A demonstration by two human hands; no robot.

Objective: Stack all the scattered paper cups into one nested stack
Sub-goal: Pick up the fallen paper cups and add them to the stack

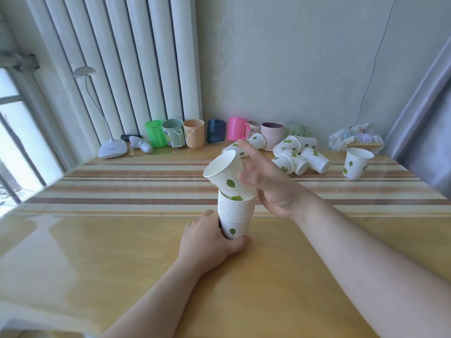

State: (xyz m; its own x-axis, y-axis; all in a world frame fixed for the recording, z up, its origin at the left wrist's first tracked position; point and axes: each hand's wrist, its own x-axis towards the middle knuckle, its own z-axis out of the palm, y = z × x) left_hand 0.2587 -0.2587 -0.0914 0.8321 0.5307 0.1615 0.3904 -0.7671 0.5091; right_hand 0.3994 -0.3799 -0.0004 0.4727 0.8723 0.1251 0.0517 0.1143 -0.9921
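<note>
Stack (235, 215) gripped at base by left hand (211, 240). Tilted cup (225, 176) sits in its top; right hand (266, 184) open beside it. No legible text.

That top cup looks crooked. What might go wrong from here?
1. The top cup sits tilted in the stack; pressed down like that, it may jam or crumple.
2. The left hand grips only the stack's base, so it could tip.
3. The right hand, open beside the cup, might knock it off.
</note>
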